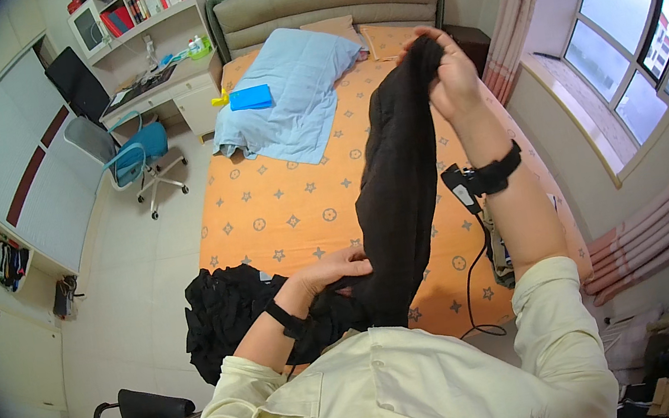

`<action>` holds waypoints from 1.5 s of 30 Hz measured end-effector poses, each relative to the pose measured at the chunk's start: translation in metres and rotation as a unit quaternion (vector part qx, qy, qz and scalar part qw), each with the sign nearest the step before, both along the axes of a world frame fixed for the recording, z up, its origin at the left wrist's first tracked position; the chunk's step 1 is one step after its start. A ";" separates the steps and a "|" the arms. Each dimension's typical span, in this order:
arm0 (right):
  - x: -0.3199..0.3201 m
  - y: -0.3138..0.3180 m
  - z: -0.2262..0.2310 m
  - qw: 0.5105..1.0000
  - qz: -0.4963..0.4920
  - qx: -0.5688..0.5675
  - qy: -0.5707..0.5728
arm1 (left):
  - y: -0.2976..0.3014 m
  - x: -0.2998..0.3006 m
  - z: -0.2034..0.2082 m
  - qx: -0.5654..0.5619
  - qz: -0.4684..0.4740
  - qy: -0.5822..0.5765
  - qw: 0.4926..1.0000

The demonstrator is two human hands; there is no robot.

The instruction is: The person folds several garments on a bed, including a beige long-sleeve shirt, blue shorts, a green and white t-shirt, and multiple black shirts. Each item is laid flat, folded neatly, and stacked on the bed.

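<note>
A long, narrow black garment (395, 173), which looks like trousers, stretches between my hands over the bed. My right hand (452, 81) is raised toward the head of the bed, its fingers closed on the garment's far end. Lower down, near my body, my left hand (334, 270) grips the garment's left edge, its fingertips partly hidden by the cloth. A crumpled heap of black clothes (224, 314) lies at the bed's near left corner, beside my left forearm. Each wrist wears a black strap; a small device with a cable (462, 187) is at the right one.
The bed (290, 207) has an orange patterned sheet. On it are a light blue quilt (289, 85), a blue flat packet (250, 98) and folded clothes (501, 253) under my right arm. A teal chair (141, 156) and desk stand left; a black chair (157, 412) is near left.
</note>
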State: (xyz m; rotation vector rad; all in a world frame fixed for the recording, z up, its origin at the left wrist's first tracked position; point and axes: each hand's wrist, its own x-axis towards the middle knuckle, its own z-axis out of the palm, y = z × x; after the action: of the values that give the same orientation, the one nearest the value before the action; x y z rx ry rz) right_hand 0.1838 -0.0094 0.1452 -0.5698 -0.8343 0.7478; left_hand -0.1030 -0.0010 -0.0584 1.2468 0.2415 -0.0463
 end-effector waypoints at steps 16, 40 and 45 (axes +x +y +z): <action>0.013 -0.058 -0.270 0.871 -0.032 -0.455 -0.185 | 0.049 0.052 0.106 -0.123 0.416 -0.125 0.892; -0.065 -0.050 -0.269 0.955 -0.044 -0.207 0.209 | 0.092 -0.008 0.255 -0.146 0.425 -0.344 0.824; -0.028 -0.085 -0.221 0.990 -0.030 -0.104 0.095 | 0.140 -0.025 0.226 -0.072 0.493 -0.244 0.832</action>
State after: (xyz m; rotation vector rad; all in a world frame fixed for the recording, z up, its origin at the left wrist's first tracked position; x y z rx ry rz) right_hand 0.1554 -0.0948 -0.0755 -0.6938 -0.5637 0.8260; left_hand -0.1284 0.1386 0.1678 0.8231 0.3993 1.1204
